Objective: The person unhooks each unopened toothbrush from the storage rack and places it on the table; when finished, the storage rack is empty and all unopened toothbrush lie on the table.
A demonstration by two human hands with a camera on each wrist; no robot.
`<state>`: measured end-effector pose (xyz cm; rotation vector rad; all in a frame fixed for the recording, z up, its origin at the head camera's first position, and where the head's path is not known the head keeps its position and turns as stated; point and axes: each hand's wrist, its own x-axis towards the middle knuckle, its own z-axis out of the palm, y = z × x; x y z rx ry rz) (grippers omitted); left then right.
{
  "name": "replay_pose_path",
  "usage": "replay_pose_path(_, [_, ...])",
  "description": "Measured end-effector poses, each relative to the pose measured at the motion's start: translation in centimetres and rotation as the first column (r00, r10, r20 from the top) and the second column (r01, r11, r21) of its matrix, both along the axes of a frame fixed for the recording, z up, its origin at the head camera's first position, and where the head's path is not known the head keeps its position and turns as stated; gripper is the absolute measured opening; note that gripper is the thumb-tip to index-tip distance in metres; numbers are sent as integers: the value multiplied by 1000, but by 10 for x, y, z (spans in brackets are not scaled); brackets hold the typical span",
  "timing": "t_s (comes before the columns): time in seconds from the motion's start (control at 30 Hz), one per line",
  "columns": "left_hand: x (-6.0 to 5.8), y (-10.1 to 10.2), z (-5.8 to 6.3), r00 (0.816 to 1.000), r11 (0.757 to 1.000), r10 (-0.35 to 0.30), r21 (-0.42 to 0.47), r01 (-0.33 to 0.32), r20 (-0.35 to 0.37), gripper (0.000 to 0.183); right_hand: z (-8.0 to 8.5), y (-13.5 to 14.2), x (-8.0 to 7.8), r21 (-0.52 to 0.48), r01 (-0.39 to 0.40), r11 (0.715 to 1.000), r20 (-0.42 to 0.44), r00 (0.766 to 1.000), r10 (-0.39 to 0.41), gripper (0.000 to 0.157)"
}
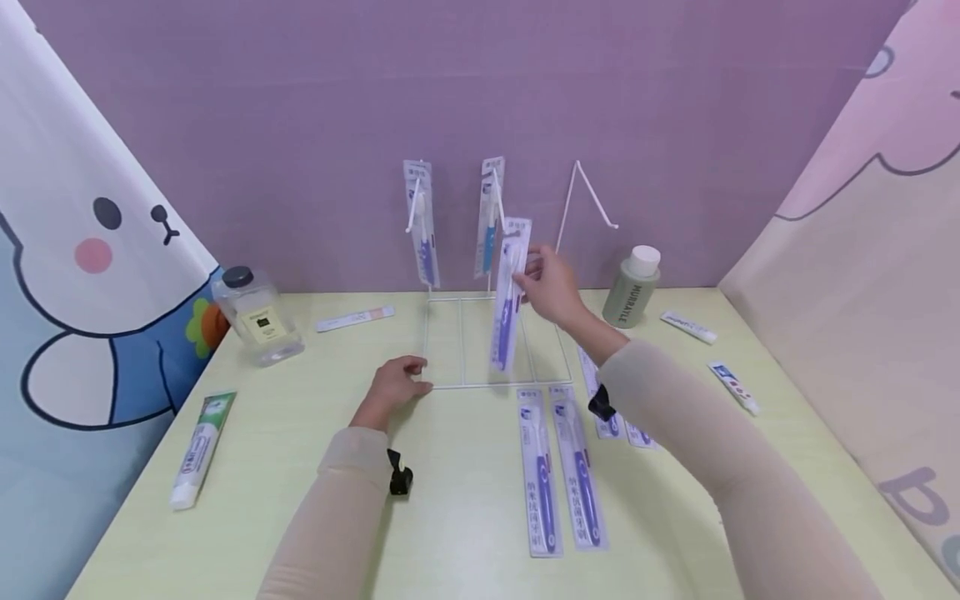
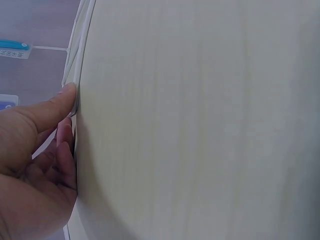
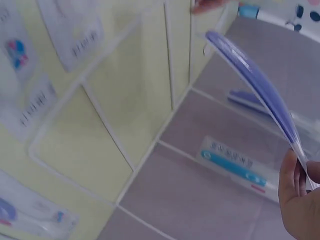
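Note:
My right hand [image 1: 553,287] pinches the edge of a packaged purple toothbrush [image 1: 506,312], raised upright in front of the white wire rack [image 1: 495,386]. From the right wrist view, thumb and fingers [image 3: 290,175] grip the thin pack [image 3: 255,75]. At the rack's front left corner, my left hand [image 1: 396,385] holds the wire between thumb and curled fingers, seen close in the left wrist view. Two toothbrush packs hang on the rack's hooks: a purple one [image 1: 424,237] at left and a blue one [image 1: 489,229] in the middle. The right hook [image 1: 597,196] bears nothing.
Two toothbrush packs [image 1: 542,492] lie before the rack; more [image 1: 600,408] are partly under my right forearm. A clear bottle [image 1: 264,321] and green-white toothpaste tube [image 1: 201,454] stand and lie at left. On the right are a grey-green bottle [image 1: 632,292] and two small tubes [image 1: 733,387].

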<state>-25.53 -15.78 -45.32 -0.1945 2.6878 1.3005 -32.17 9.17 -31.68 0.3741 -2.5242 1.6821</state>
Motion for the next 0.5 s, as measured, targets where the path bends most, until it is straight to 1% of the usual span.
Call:
replay_pose_path(0.1, [0,0,0,1000,1000,6,10,-6,6,43,-15,0,14,-10,-38,999,74,997,39,46])
replay_pose_path(0.2, [-1,-1,-1,1000,1000,8,18,-8,11,44,-32,-1,30,-5,-58,998,168,984,58,53])
replay_pose_path(0.27, [-2,-1,-1,1000,1000,6,10,-6,11,44,-44,-1,41,18,-73,997,241,968,67,58])
replay_pose_path(0.37, [-3,-1,-1,1000,1000,1,-6,-1,8,44,-63,0,56,41,-97,994,340,937,77,63])
replay_pose_path(0.5, [-2,0,0,1000,1000,-2,-9,2,3,44,-83,0,72,-4,-116,993,431,896,107,64])
